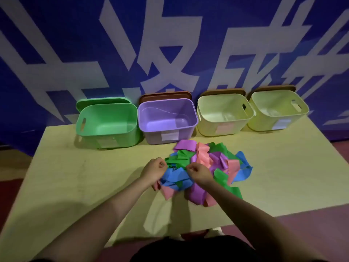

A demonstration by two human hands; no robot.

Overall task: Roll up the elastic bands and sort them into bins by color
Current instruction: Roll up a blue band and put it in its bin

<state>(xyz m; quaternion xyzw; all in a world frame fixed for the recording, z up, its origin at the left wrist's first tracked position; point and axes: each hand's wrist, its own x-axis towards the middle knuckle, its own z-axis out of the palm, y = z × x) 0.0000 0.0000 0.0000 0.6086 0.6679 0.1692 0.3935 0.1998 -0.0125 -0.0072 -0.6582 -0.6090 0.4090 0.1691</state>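
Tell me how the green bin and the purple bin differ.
The green bin stands at the left end of the row; the purple bin is second from the left, beside it. The green bin shows a handle slot in its left wall; the purple bin shows none. A green lid leans behind the green bin, a brown one behind the purple. Both are open, empty and labelled in front.

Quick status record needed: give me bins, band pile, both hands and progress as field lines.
bins: four in a row at the table's far edge: green bin, purple bin, two pale yellow bins; all look empty
lids: propped behind each bin
pile: loose bands in green, blue, pink and purple, in front of the purple and first yellow bins
left hand: fingers curled, pinching a green band at the pile's left side
right hand: fingers curled, pinching the same green band
progress: no rolled band visible, none sorted yet
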